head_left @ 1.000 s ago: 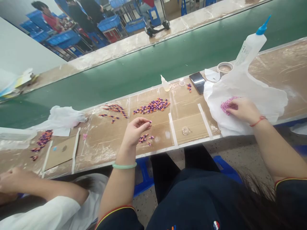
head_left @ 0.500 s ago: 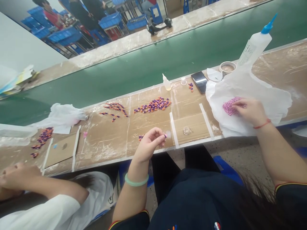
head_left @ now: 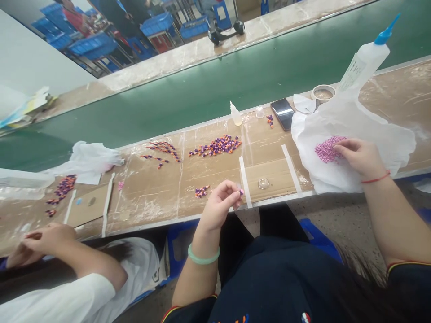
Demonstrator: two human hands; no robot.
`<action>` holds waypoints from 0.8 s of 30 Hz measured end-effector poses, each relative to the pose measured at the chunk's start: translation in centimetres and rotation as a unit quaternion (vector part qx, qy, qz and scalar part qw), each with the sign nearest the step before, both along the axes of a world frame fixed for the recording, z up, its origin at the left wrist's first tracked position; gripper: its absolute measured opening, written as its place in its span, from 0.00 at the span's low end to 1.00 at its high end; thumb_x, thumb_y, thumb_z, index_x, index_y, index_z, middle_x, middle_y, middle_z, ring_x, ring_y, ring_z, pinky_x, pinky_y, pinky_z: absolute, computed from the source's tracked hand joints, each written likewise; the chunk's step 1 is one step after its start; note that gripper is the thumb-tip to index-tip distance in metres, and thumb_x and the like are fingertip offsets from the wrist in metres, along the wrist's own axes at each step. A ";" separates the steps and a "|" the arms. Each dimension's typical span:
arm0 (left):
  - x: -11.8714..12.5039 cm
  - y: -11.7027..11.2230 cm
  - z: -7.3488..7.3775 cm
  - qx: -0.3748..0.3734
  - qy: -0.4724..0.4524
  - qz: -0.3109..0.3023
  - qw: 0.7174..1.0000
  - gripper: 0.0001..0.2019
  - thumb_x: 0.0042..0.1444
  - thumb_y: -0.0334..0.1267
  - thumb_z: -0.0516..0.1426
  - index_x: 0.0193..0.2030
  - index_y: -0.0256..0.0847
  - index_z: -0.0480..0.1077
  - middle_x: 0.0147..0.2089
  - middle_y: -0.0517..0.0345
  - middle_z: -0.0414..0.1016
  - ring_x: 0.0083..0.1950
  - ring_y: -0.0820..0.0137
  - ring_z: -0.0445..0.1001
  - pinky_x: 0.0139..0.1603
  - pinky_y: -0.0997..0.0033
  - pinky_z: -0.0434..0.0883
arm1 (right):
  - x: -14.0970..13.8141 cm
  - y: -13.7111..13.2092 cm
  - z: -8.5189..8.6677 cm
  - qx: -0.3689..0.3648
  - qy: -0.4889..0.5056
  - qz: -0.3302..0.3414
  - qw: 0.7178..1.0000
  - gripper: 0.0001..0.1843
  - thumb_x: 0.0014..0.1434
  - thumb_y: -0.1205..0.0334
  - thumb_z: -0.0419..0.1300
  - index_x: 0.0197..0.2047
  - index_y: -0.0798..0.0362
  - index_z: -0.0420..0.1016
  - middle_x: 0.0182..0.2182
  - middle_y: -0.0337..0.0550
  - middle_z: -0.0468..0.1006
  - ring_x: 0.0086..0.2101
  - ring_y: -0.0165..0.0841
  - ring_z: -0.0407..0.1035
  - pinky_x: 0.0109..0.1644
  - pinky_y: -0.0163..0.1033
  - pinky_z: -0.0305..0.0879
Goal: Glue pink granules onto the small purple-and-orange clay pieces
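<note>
My left hand (head_left: 222, 202) hovers over the front edge of the brown bench, fingers pinched on a small purple piece (head_left: 241, 192). Just left of it lies a little cluster of purple-orange pieces (head_left: 201, 191). My right hand (head_left: 359, 156) rests on a white plastic sheet (head_left: 340, 123), fingertips curled at the edge of a heap of tiny pink beads (head_left: 326, 149); whether it holds a bead is hidden. A small clear dish (head_left: 263, 183) sits on a taped cardboard patch between my hands.
A larger pile of purple-orange pieces (head_left: 217, 146) lies mid-bench, with a small dropper bottle (head_left: 235, 115), a phone (head_left: 283, 113), a tape roll (head_left: 323, 93) and a big blue-capped squeeze bottle (head_left: 365, 60) behind. A green conveyor belt (head_left: 202, 89) runs beyond. A co-worker's hands (head_left: 40, 242) work at the left.
My left hand has drawn back and to the right from the small cluster, carrying a purple piece toward the bench edge. My right hand stays at the pink beads.
</note>
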State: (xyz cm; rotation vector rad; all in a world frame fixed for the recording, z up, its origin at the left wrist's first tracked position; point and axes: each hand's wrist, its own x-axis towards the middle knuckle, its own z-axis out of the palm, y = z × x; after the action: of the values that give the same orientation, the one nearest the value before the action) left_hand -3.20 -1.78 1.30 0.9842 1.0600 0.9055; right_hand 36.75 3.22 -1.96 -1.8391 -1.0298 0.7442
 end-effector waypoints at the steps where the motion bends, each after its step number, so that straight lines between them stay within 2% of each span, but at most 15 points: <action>1: 0.1 0.0 0.0 0.000 -0.003 0.004 1.000 0.19 0.48 0.48 0.71 0.31 0.38 0.69 0.26 0.62 0.72 0.23 0.78 0.66 0.25 0.78 0.64 | 0.1 0.0 -0.1 0.008 0.030 -0.002 1.000 0.08 0.46 0.61 0.67 0.30 0.55 0.77 0.30 0.46 0.78 0.33 0.34 0.67 0.41 0.42 0.65; 4: 0.3 -0.2 -0.2 0.006 -0.010 0.010 1.000 0.19 0.48 0.48 0.71 0.31 0.38 0.69 0.25 0.62 0.71 0.23 0.78 0.65 0.24 0.78 0.64 | 0.3 -0.3 -0.1 0.032 0.129 0.010 0.991 0.14 0.44 0.54 0.69 0.32 0.52 0.73 0.29 0.44 0.74 0.32 0.34 0.67 0.40 0.43 0.66; 7: 0.8 -0.5 -0.4 0.016 -0.019 0.012 1.000 0.17 0.50 0.47 0.71 0.31 0.38 0.71 0.25 0.62 0.72 0.23 0.78 0.66 0.23 0.79 0.63 | -0.3 -1.0 0.4 0.051 0.213 0.052 0.974 0.20 0.43 0.48 0.72 0.31 0.50 0.70 0.27 0.40 0.68 0.30 0.31 0.64 0.38 0.43 0.66; 10: 2.0 -0.7 -0.3 0.038 -0.030 0.004 0.999 0.15 0.51 0.47 0.70 0.33 0.38 0.74 0.27 0.60 0.74 0.23 0.78 0.66 0.23 0.79 0.63 | -2.1 -2.2 1.3 0.071 0.275 0.103 0.953 0.24 0.43 0.44 0.73 0.26 0.49 0.66 0.24 0.37 0.63 0.28 0.30 0.61 0.36 0.41 0.65; 13: 4.3 -0.7 0.2 0.069 -0.045 -0.042 0.996 0.14 0.53 0.47 0.69 0.35 0.38 0.77 0.29 0.58 0.76 0.24 0.78 0.67 0.25 0.77 0.65 | -4.9 -3.5 2.3 0.088 0.321 0.150 0.931 0.26 0.45 0.42 0.73 0.24 0.50 0.64 0.22 0.35 0.59 0.27 0.29 0.59 0.33 0.39 0.64; 17: 8.3 -0.4 1.1 0.072 -0.069 -0.102 0.990 0.15 0.54 0.48 0.69 0.33 0.36 0.77 0.27 0.58 0.76 0.24 0.79 0.66 0.26 0.76 0.66 | -8.7 -4.8 3.3 0.116 0.360 0.195 0.905 0.24 0.50 0.44 0.72 0.23 0.50 0.66 0.22 0.36 0.60 0.28 0.29 0.59 0.32 0.37 0.63; 21: 11.7 -0.2 1.4 0.051 -0.097 -0.072 0.991 0.18 0.51 0.51 0.69 0.32 0.36 0.77 0.26 0.60 0.74 0.24 0.79 0.65 0.27 0.76 0.66 | -11.6 -5.6 3.6 0.159 0.373 0.213 0.889 0.17 0.54 0.51 0.71 0.25 0.50 0.72 0.23 0.36 0.65 0.28 0.29 0.61 0.31 0.36 0.63; 24: 12.8 -0.3 1.1 0.029 -0.137 -0.039 0.989 0.18 0.51 0.52 0.69 0.35 0.37 0.78 0.26 0.61 0.73 0.24 0.79 0.64 0.25 0.77 0.63 | -12.8 -6.1 3.5 0.210 0.343 0.201 0.893 0.08 0.56 0.57 0.70 0.30 0.49 0.78 0.26 0.38 0.72 0.29 0.30 0.67 0.31 0.36 0.65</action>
State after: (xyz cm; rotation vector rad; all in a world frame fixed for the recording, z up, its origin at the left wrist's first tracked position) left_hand 9.65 -2.11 2.44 0.9123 0.7608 0.9794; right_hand 23.94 -2.91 1.54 -0.8770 -0.9881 1.1954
